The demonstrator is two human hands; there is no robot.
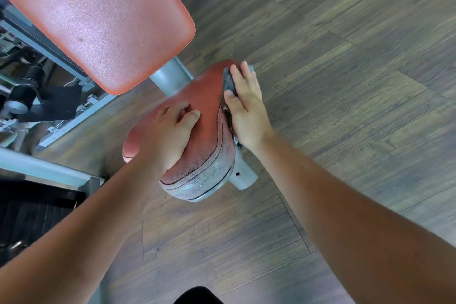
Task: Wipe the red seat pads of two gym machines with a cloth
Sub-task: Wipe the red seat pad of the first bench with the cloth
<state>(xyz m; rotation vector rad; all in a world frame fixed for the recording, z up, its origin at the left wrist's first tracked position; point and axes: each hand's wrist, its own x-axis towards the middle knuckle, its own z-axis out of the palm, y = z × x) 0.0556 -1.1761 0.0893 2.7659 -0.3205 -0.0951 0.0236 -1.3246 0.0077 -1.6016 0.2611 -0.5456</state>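
The red seat pad (pixel 209 91) sits mid-frame. The grey cloth (pixel 229 80) lies against its right edge under the flat, unclenched right hand (pixel 246 106). The left hand (pixel 170 136) rests on top, grasping nothing. Unpinched, the cloth could slip off.

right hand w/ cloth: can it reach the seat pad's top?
Likely yes: the right hand presses the cloth on the seat pad's right edge, though the left hand covers part of the top.

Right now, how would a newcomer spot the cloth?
Find the large red backrest pad; below it sits the smaller worn red seat pad. On its right edge, the right hand presses a small grey cloth, the only fabric there.
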